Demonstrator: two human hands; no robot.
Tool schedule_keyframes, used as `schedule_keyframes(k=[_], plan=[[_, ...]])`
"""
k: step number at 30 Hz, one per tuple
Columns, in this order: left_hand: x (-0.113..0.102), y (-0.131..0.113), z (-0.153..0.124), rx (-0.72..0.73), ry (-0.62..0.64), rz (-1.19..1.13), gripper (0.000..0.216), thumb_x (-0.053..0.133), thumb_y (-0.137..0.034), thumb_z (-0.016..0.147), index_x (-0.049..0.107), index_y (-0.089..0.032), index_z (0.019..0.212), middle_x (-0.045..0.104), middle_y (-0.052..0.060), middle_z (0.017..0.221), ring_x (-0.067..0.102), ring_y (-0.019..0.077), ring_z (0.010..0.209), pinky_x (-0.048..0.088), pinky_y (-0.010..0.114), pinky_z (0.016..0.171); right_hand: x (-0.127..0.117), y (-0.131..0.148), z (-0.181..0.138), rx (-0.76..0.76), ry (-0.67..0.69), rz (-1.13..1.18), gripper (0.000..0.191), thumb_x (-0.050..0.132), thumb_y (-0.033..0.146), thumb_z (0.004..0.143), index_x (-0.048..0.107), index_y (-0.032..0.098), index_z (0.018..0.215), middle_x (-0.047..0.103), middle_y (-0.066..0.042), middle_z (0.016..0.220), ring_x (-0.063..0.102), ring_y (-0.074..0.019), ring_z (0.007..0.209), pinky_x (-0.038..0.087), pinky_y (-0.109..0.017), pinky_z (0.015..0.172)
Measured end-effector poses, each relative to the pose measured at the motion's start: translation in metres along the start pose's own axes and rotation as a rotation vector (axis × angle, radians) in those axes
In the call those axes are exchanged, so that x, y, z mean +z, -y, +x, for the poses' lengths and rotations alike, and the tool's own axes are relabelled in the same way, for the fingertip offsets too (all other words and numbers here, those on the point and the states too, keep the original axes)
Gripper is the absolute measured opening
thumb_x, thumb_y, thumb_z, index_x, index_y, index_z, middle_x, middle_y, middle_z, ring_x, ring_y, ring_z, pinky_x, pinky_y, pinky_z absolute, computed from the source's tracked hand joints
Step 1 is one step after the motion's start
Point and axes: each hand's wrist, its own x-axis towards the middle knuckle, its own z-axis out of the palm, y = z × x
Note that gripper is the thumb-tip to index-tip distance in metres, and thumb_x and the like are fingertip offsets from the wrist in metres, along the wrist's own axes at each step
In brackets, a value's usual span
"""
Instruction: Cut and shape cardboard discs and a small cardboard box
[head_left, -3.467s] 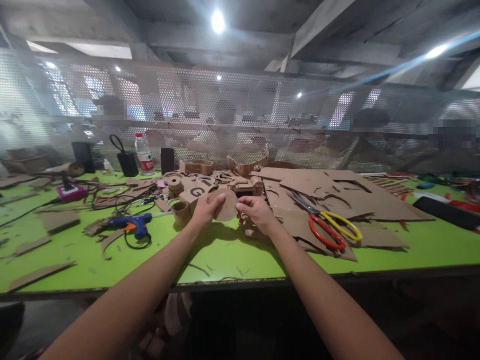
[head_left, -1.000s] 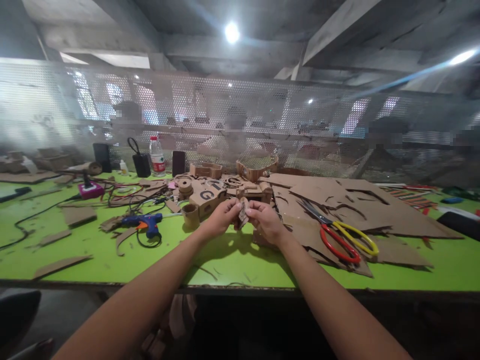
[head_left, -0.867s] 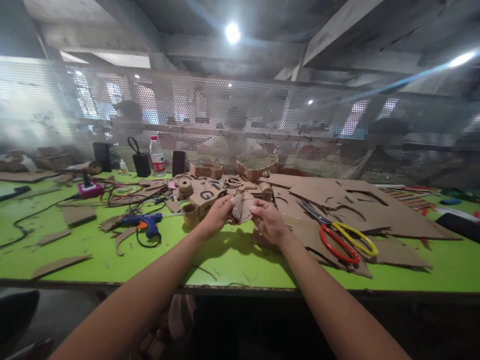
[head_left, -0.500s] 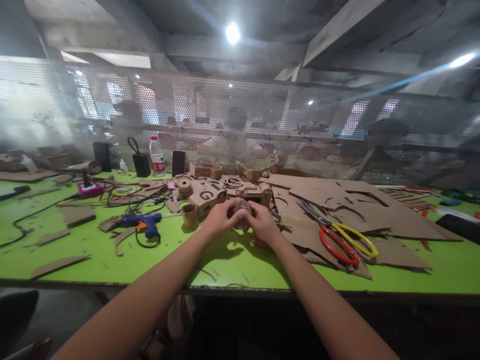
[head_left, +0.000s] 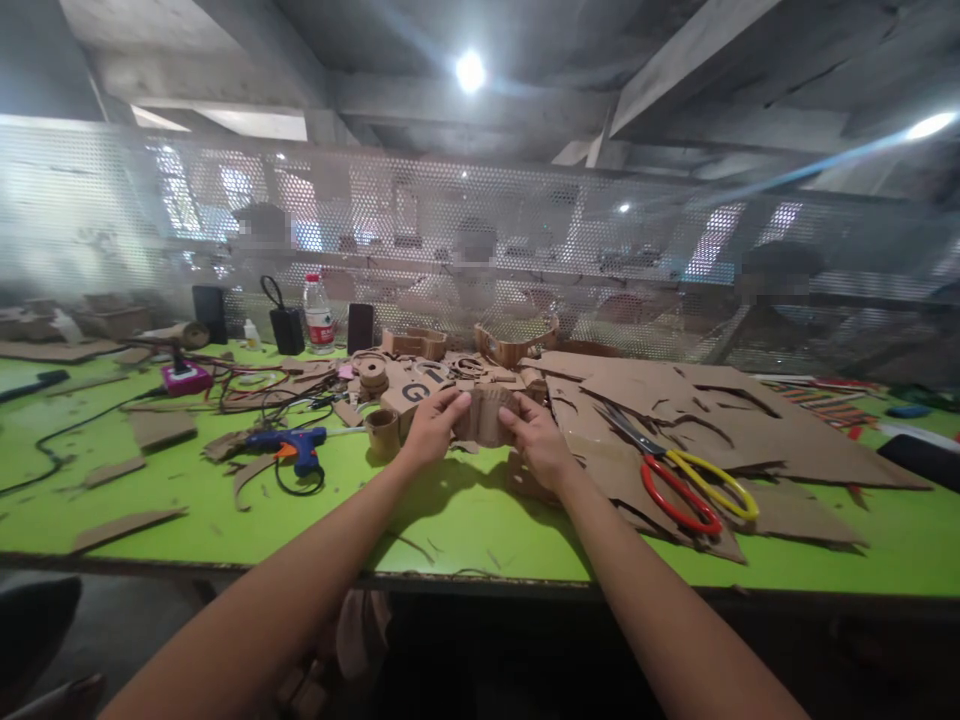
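Green desk [head_left: 465,520] under a concrete ceiling, bounded at the back by a perforated metal screen [head_left: 525,250]; seated people show blurred behind it. Near edge of the desk runs across the lower frame, with a bare green strip between that edge and the clutter, widest in front of the hands.

Left hand [head_left: 433,425] and right hand [head_left: 536,440], both raised above the desk near its middle, each pinch one side of a single ribbed cardboard piece [head_left: 486,415], fingers curled closed on it, thumbs toward the camera. The piece is bent into a curve between them.

Just left of the left hand: one short cardboard tube [head_left: 384,432] standing upright, and behind it one cardboard block bearing the letter G [head_left: 409,393]. Further left: one blue glue gun [head_left: 289,442] lying on its side, its cord looped beside it, among loose cardboard strips.

Right of the right hand: one pair of scissors [head_left: 686,480], one handle red and one yellow, lying on overlapping cardboard sheets [head_left: 750,420] with cut-outs.

Back edge, by the screen: one water bottle [head_left: 319,316] with a red cap, and three dark upright objects near it, too small to tell.
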Motion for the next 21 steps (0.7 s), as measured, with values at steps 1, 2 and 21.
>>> schedule_keyframes(k=[1, 2, 21], plan=[[0.0, 0.0, 0.0, 0.0, -0.009, -0.012, 0.04, 0.059, -0.051, 0.092, 0.055, -0.017, 0.071, 0.05, -0.005, 0.064, 0.046, 0.0103, 0.055, 0.041, 0.025, 0.056, -0.001, -0.001, 0.0, 0.0, -0.008, 0.018, 0.027, 0.062, 0.038, 0.096, 0.063, 0.016, 0.113, 0.068, -0.005, 0.106, 0.067, -0.0184, 0.089, 0.057, -0.038, 0.08], [-0.001, 0.0, 0.0, 0.0, -0.015, -0.022, 0.04, 0.059, -0.05, 0.093, 0.055, -0.017, 0.072, 0.05, -0.005, 0.064, 0.047, 0.0101, 0.055, 0.041, 0.025, 0.056, -0.002, -0.001, 0.001, 0.0, -0.014, 0.028, 0.028, 0.062, 0.038, 0.096, 0.063, 0.016, 0.113, 0.068, -0.006, 0.106, 0.067, -0.0184, 0.089, 0.057, -0.038, 0.079], [0.007, 0.003, -0.005, -0.151, 0.032, -0.042, 0.037, 0.072, -0.048, 0.078, 0.046, -0.022, 0.073, 0.048, -0.008, 0.057, 0.049, 0.0097, 0.044, 0.042, 0.02, 0.039, 0.002, 0.01, -0.009, -0.247, -0.244, -0.617, 0.032, 0.071, 0.046, 0.086, 0.066, 0.016, 0.098, 0.067, -0.003, 0.089, 0.062, -0.0173, 0.08, 0.051, -0.034, 0.074]])
